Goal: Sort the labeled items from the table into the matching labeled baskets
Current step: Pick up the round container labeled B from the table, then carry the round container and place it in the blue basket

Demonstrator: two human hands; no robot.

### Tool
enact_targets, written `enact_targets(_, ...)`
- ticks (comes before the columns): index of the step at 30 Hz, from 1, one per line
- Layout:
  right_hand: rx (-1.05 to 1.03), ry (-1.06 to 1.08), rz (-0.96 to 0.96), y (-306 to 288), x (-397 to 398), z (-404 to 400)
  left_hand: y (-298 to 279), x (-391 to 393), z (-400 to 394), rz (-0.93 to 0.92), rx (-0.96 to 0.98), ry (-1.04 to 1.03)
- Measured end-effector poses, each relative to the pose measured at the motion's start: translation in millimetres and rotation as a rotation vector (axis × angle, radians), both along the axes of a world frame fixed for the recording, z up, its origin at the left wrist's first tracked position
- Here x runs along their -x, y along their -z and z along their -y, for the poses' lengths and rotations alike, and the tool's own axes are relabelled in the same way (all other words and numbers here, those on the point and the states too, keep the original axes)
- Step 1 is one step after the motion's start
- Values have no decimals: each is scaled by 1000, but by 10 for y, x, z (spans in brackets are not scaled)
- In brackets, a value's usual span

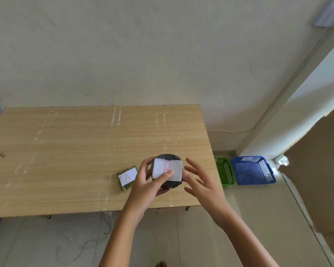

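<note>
A round dark item with a white paper label marked B (pixel 167 171) is held over the table's near right part. My left hand (pixel 149 182) grips it, thumb across the label. Just right of it, my right hand (pixel 198 179) has its fingers spread and holds nothing; whether it touches the item I cannot tell. A small green block labeled A (pixel 127 178) lies on the wooden table (pixel 75 151), left of my left hand. On the floor to the right stand a green basket (pixel 225 171) and a blue basket (pixel 253 170); their labels are unreadable.
The table stands against a pale wall. A white cable lies on the tiled floor below the near edge. Brown cardboard (pixel 320 170) leans at the far right beside the blue basket. A dark object sits at the table's far left edge.
</note>
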State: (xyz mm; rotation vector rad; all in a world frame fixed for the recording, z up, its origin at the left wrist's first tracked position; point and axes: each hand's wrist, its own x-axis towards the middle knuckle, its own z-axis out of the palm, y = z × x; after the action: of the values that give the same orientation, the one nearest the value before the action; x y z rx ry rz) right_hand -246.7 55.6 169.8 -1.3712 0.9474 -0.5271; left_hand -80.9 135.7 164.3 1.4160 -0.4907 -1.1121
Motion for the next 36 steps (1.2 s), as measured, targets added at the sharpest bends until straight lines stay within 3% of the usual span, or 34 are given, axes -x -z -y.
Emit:
enact_targets(8, -51, 70, -6, -14, 188, 11, 38, 69, -79, -27, -12, -12)
enact_targets(17, 250, 144, -390, 362, 1205, 187, 344, 746, 371, 40, -132, 87)
enact_targets(23, 509, 59, -1013, 821, 2439, 683, 513, 1907, 970, 71, -199, 181)
enact_targets(32, 523, -22, -1167, 1179, 4320, 1611, 1031, 3946, 2084, 53, -304, 176)
enact_targets(36, 508, -79, -1203, 1268, 4848, 2089, 1205, 4527, 2584, 147, -389, 209)
